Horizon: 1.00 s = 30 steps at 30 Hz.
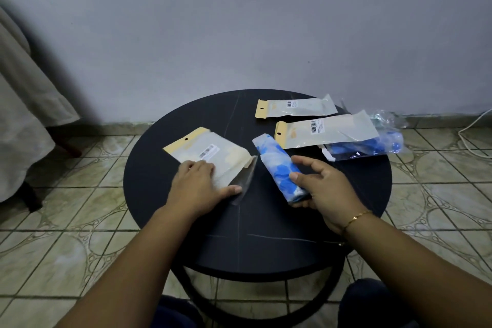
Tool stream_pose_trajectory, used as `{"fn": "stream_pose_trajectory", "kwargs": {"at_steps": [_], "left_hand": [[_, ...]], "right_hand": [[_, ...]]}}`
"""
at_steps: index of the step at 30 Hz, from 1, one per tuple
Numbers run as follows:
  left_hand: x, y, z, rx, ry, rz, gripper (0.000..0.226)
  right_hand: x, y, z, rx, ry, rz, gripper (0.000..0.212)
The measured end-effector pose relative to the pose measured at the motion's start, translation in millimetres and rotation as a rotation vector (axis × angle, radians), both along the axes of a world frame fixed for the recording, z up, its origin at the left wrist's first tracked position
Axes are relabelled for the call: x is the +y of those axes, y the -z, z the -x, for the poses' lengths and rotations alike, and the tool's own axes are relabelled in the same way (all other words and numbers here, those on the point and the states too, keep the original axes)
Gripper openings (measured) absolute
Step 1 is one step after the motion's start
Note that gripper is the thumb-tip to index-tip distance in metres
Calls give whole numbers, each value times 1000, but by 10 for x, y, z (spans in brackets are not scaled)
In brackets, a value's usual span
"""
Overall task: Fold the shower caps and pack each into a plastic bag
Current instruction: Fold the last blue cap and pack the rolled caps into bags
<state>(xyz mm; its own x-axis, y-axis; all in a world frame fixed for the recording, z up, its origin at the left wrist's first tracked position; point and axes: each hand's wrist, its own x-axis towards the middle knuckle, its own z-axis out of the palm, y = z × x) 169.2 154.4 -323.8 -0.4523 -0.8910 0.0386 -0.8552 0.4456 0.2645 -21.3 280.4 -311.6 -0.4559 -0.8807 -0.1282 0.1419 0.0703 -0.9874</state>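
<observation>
Folded blue-and-white shower cap (279,168): our right hand (323,189) grips it; beside it, our left hand (198,184) presses flat one of three clear plastic bags (210,154) on the round black table (159,194).

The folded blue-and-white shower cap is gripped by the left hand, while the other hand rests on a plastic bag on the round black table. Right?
Not quite. The head view shows the right hand gripping the folded shower cap; the left hand rests on the plastic bag on the round black table.
</observation>
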Motion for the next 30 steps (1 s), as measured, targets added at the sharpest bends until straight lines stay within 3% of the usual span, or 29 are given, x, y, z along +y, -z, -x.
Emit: {"fn": "stream_pose_trajectory", "kwargs": {"at_steps": [3, 7, 12, 22, 28, 30], "left_hand": [[42, 40, 14, 211, 110, 20, 68], [56, 121, 66, 107, 254, 145, 35], [159, 149, 105, -41, 232, 266, 48], [129, 208, 187, -23, 169, 23, 52], [157, 201, 246, 63, 242, 73, 64], [191, 199, 283, 81, 298, 101, 67]], "right_hand": [[38, -65, -35, -24, -7, 39, 26], [89, -115, -125, -18, -62, 22, 26], [182, -162, -207, 20, -84, -45, 26], [255, -218, -97, 132, -82, -152, 20], [210, -128, -116, 511, -99, -121, 28], [158, -66, -141, 520, -79, -121, 30]]}}
